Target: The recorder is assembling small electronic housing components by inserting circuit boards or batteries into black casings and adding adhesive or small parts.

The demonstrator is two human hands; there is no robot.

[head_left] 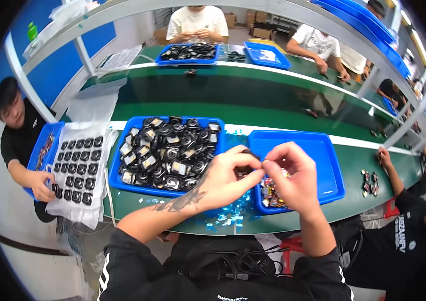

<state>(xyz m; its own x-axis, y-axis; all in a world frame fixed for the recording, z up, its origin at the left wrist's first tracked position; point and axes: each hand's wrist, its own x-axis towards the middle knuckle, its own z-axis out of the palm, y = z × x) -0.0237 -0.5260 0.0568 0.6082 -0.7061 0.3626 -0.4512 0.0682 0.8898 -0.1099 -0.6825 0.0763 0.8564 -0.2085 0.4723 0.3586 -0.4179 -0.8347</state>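
Two bare hands meet over the near edge of a green bench point(253, 108): the left hand point(228, 180) and the right hand point(293, 178) both pinch one small black part point(247, 169) between their fingers, held above the gap between two blue trays. The left tray point(122, 145) is heaped with black and silver parts too many to count; the right tray point(331, 165) holds only a small pile of colourful scraps at its near-left corner. Blue film scraps point(230, 215) litter the bench just below the hands.
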